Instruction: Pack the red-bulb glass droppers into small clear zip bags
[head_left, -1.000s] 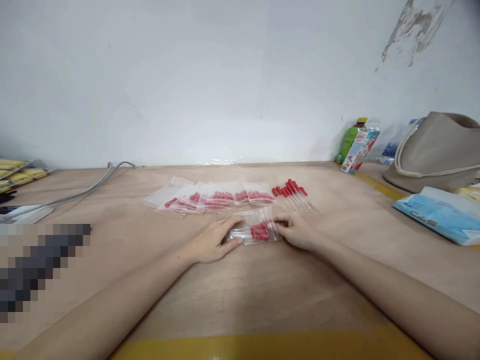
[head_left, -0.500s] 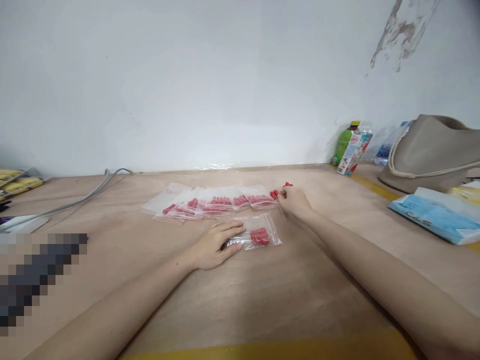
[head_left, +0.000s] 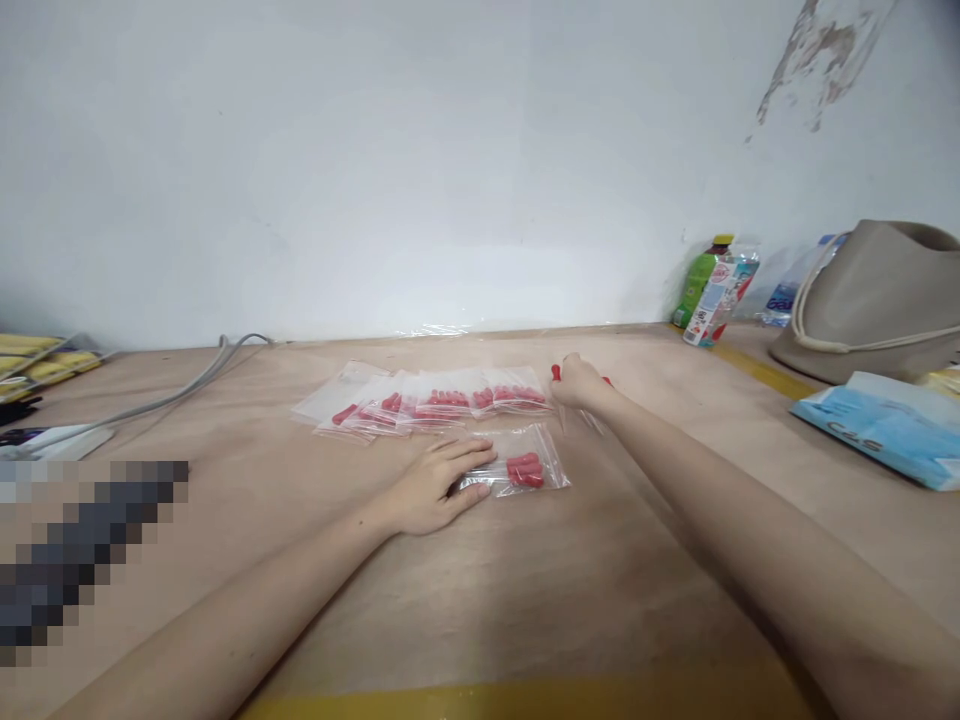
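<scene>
And the right hand (head_left: 577, 383) has just left the clear bag (head_left: 555, 468) and swung toward the far edge of the bench (head_left: 480, 600), over the loose red-bulbed droppers (head_left: 556, 373)! Its fingers curl inward; whether they grip anything, I can't tell. That leaves the left hand (head_left: 441, 485) alone on the bag at mid-bench, thumb and fingers parted over its left end, probably enough to keep it steady. The count: one bag under the hand, three red bulbs (head_left: 525, 470) showing through it. Behind, at least five filled bags (head_left: 450, 397) overlap too closely for certainty. Two loose bulbs peep past the right hand. Toward the right edge: one blue packet (head_left: 877, 430), one grey bag (head_left: 885, 300).
</scene>
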